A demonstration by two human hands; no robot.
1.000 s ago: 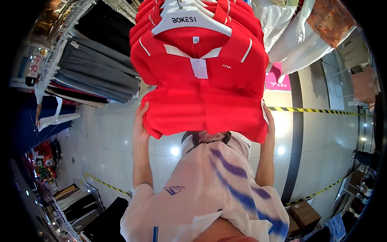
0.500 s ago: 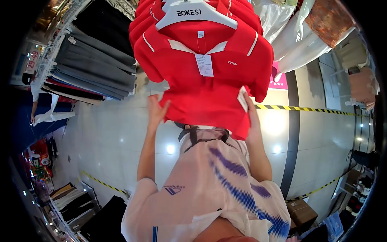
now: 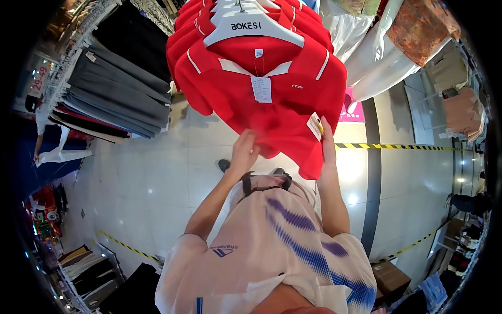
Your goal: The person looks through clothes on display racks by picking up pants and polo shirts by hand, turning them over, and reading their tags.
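Note:
A red polo shirt (image 3: 272, 110) with white collar trim hangs on a white hanger (image 3: 251, 29) marked BOKESI. A white paper tag (image 3: 261, 89) dangles from its neck. My right hand (image 3: 328, 149) grips the shirt's lower side edge, beside a white and yellow label (image 3: 315, 126). At the bottom hem, near the middle, my left hand (image 3: 244, 152) has its fingers bent together against the fabric; motion blurs the cloth there, and whether it pinches any is unclear.
More red shirts (image 3: 183, 63) hang behind. Grey trousers (image 3: 115, 89) hang at the left, and white garments on mannequins (image 3: 384, 63) stand at the right. Yellow and black tape (image 3: 397, 147) crosses the tiled floor (image 3: 136, 183). A cardboard box (image 3: 391, 280) sits lower right.
My left hand has let go of the shirt's left side and moved right to the middle of the hem. The hem has bunched and shifted, and the side label has come into view.

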